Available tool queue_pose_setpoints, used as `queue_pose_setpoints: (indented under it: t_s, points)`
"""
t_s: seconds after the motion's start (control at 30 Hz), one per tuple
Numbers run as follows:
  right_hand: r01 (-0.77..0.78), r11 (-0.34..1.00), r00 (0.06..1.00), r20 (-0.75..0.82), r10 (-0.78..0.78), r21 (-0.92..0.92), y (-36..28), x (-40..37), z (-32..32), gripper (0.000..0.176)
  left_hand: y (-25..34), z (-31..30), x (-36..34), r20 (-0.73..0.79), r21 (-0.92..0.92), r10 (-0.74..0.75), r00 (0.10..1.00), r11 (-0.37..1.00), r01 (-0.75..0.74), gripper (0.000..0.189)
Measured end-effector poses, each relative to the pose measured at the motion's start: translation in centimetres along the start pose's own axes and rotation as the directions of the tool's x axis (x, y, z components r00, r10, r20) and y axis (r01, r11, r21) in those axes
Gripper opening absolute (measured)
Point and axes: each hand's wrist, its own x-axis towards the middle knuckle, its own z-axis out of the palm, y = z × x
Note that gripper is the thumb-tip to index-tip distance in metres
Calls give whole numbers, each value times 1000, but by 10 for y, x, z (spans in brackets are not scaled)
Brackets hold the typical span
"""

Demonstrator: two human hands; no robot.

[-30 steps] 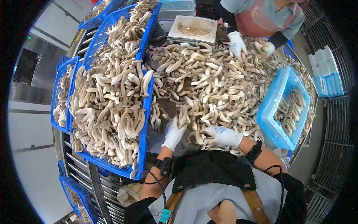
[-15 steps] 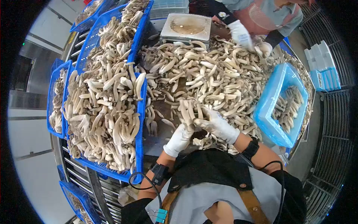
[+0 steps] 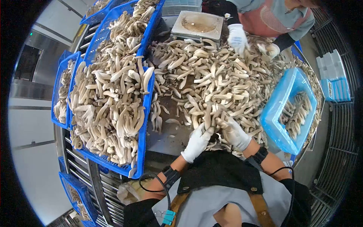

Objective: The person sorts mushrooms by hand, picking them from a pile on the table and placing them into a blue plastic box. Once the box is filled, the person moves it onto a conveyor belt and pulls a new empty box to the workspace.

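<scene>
My left hand (image 3: 198, 141), in a white glove, is closed on long pale-stemmed mushrooms (image 3: 208, 116) that point away from me. Beside it, my right hand (image 3: 235, 135), also gloved and with soiled fingertips, is curled against mushrooms at the same small bunch. Its fingertips partly hide what they grip. Both hands are just above the near edge of a large heap of loose mushrooms (image 3: 227, 83) on a metal table (image 3: 160, 142). Dark scraps and a few mushroom pieces lie between and under my wrists.
Left stands a blue basket (image 3: 140, 125) piled with mushrooms, beside a roller conveyor (image 3: 77, 166). A scale (image 3: 198, 24) sits at the back. On the right is a blue-lined container (image 3: 270, 121) holding mushrooms. Across the table, a co-worker's gloved hand (image 3: 237, 38) reaches into the heap.
My hands have moved slightly apart, and the bunch between them looks smaller. The whole view has shifted a little. The co-worker's hands have moved slightly at the heap.
</scene>
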Motion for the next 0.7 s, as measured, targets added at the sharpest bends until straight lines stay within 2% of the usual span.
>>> queue_pose_setpoints:
  t_s: [0.07,0.13,0.17,0.23,0.27,0.3,0.33,0.37,0.4,0.43,0.47,0.53,0.6,0.63,0.67,0.7]
  points:
    - [83,987,991,-113,-68,134,17,-1,0,35,1,5,1,-70,127,34,997,992,-25,39]
    - [47,977,996,-89,-30,207,22,-1,-5,38,0,12,1,-104,307,65,992,951,-30,39]
    - [26,975,996,-92,-5,221,23,-1,-9,38,-4,11,3,-103,297,74,992,954,-41,37]
    - [-9,980,995,-91,27,200,16,0,-6,38,-21,13,7,-217,160,91,972,986,-57,42]
    - [42,985,998,-57,-33,164,14,4,-7,39,-29,13,8,-274,89,92,957,994,-70,45]
    - [92,987,996,-24,-90,133,14,6,-8,40,-35,10,11,-270,-93,-28,962,996,3,44]
    - [143,984,990,5,-144,104,14,8,-9,41,-35,4,14,-236,46,42,971,998,-32,43]
    - [87,980,996,2,-88,178,26,14,-15,48,-35,-3,18,-200,182,112,973,980,-76,42]
    - [-4,976,1000,-23,10,218,-16,19,17,52,-18,-9,19,-111,286,107,988,956,-72,43]
    - [-33,981,988,154,3,192,-13,35,4,49,11,-16,20,-43,323,-76,996,943,86,48]
    - [-56,985,945,327,0,161,-9,51,-10,47,7,-31,31,1,405,-31,1000,914,28,47]
    - [-125,985,923,378,71,120,-14,73,-23,49,14,-52,50,232,276,161,959,935,-224,44]
    - [-86,996,886,456,81,-10,-40,90,-13,39,54,-68,52,396,157,-113,911,986,54,58]
    - [-78,993,881,460,111,-90,-47,97,-7,33,63,-77,55,392,258,-198,898,961,100,62]
    - [-67,983,877,461,139,-170,-52,103,-5,29,79,-78,54,452,194,-59,890,980,-33,59]
    - [134,956,877,481,8,-261,-58,104,-4,26,77,-85,58,425,286,-118,898,958,-9,58]
